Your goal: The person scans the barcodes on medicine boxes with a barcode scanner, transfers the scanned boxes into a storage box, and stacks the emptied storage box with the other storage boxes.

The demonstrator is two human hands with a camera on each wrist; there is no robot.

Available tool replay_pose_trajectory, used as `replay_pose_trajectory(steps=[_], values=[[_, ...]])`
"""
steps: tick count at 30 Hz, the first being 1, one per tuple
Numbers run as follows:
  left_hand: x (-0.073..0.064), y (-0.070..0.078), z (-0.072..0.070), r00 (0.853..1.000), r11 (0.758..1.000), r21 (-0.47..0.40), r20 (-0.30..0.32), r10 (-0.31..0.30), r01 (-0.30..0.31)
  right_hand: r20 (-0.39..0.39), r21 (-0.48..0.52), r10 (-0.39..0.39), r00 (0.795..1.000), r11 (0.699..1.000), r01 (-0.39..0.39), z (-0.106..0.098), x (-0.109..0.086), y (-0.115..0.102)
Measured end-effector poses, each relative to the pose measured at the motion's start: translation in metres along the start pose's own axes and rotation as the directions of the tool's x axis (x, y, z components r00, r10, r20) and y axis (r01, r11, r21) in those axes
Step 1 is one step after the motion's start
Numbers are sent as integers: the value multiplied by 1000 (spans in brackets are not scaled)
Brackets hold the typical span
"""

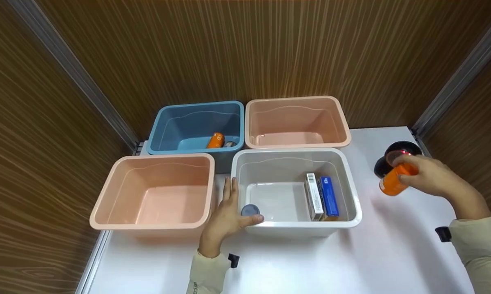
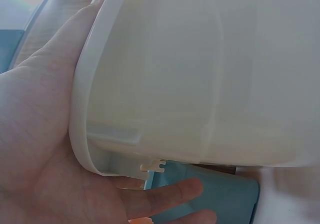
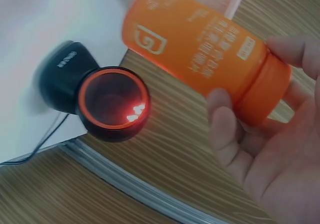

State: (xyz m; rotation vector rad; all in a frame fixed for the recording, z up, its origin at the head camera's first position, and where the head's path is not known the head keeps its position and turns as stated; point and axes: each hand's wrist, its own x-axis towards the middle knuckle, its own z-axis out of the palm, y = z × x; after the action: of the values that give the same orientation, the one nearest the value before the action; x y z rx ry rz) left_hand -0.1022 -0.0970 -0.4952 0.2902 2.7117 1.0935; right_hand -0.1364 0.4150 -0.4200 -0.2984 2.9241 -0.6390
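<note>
My right hand grips an orange bottle near its cap, tilted in the air in front of a black scanner. Red light glows in the scanner's round window, and the bottle's printed label faces the camera in the right wrist view. My left hand rests against the near left corner of the white bin, thumb over the rim and fingers straight along the outer side. Inside that bin stand a white box and a blue box; a grey round lid shows by my thumb.
A blue bin at the back left holds an orange bottle and a small grey item. Pink bins stand at the back right and front left. Wood-grain walls enclose the white table.
</note>
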Motion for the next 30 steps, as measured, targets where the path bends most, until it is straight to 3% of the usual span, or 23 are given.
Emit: replay_pose_trajectory(steps=[6, 9, 16, 22, 30], values=[[0, -1, 1, 1000, 1000, 14, 2, -16, 16, 222, 74, 74, 972, 993, -92, 13, -5, 6], [0, -1, 1, 1000, 1000, 18, 2, -14, 14, 265, 96, 91, 960, 988, -120, 18, -6, 7], [-1, -1, 0, 1000, 1000, 15, 1, -19, 19, 210, 92, 72, 975, 991, -93, 18, -6, 5], [-1, -1, 0, 1000, 1000, 4, -6, 0, 0, 211, 113, 66, 975, 989, -92, 15, -5, 2], [0, -1, 1, 1000, 1000, 9, -12, -3, 3, 62, 41, 9, 998, 999, -12, 5, -3, 6]])
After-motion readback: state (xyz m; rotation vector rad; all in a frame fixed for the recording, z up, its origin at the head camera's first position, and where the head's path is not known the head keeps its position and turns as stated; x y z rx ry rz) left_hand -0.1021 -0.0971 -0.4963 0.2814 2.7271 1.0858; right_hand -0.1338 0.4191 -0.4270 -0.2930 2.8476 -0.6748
